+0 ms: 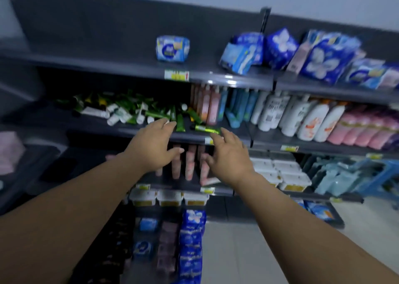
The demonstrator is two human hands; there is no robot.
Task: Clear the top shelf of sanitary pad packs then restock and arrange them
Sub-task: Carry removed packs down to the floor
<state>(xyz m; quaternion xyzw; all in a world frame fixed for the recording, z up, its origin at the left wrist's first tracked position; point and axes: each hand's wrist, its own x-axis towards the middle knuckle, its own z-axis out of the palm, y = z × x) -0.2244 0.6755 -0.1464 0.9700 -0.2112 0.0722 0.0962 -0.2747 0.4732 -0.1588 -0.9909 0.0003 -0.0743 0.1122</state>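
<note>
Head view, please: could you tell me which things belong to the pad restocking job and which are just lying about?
Job: top shelf; lone pad pack; jumbled pad packs to the right; blue packs stacked low down; left hand, right hand, both empty.
Just there: green tubes; white bottles; pink bottles; white tubs.

Two hands (151, 147) (230, 156); one pad pack (172, 48) alone on the top-left shelf (86, 56).
</note>
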